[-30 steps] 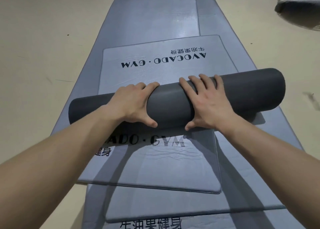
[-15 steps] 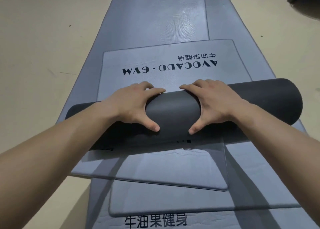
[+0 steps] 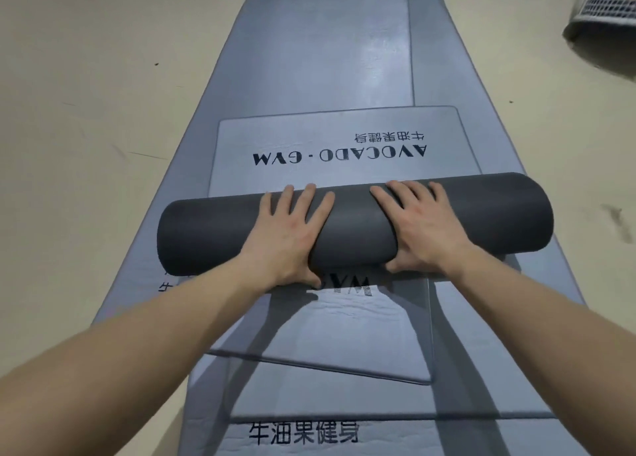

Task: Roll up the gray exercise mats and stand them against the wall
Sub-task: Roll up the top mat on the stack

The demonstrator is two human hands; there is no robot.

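Floor (image 3: 86, 111) of pale beige is seen at the left, and a stack of flat gray mats (image 3: 327, 59) is laid along it from near to far, some printed "AVOCADO · GYM". Across the stack, around the middle, a partly rolled mat (image 3: 358, 228) is laid, dark gray on its outside, with its unrolled end spread flat on the near side. The left hand (image 3: 289, 235) is pressed on the roll, fingers straight and spread, thumb tucked at the near underside. The right hand (image 3: 423, 228) is laid likewise to its right, the two hands apart. At the far right a white mesh basket (image 3: 612, 4) is set on the floor; its contents cannot be made out.
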